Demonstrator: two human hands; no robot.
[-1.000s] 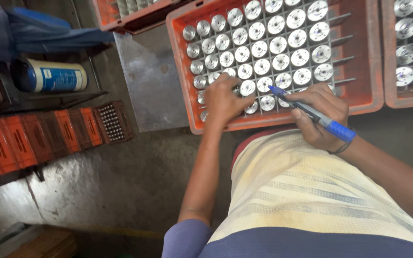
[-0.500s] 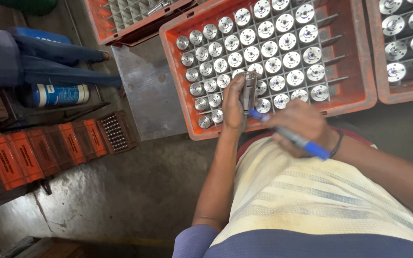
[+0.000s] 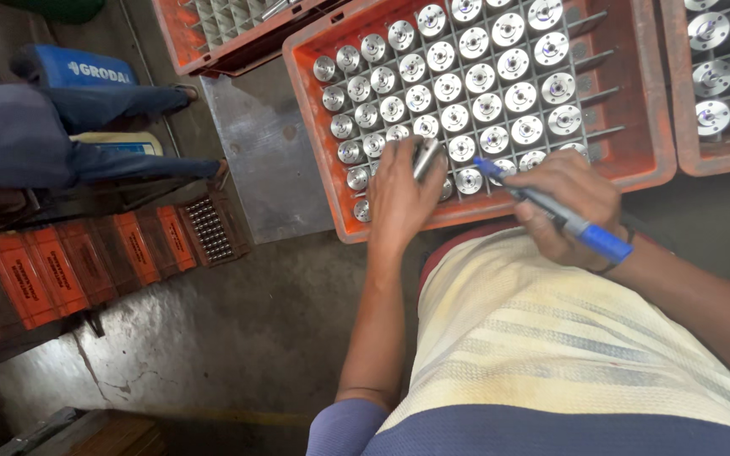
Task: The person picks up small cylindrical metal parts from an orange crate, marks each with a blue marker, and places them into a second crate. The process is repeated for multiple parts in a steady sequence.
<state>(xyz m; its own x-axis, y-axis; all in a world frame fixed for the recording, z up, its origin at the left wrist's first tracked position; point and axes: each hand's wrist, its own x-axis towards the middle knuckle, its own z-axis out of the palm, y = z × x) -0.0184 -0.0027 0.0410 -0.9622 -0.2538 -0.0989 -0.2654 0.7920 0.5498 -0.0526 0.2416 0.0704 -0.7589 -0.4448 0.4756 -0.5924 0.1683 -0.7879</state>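
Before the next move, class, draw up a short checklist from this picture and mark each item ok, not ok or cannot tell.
1. Left hand grips a metal cylinder: ok.
2. Right hand holds the blue marker: ok.
3. Marker tip is uncapped: cannot tell.
4. Orange crate lies within reach of both hands: ok.
5. Cylinder is clear of its grid slot: cannot tell.
6. Neighbouring cylinders stand upright in their cells: ok.

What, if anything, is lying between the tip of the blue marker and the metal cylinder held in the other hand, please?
Nothing visible: the blue marker in the right hand points across an open gap toward the metal cylinder gripped by the left hand.
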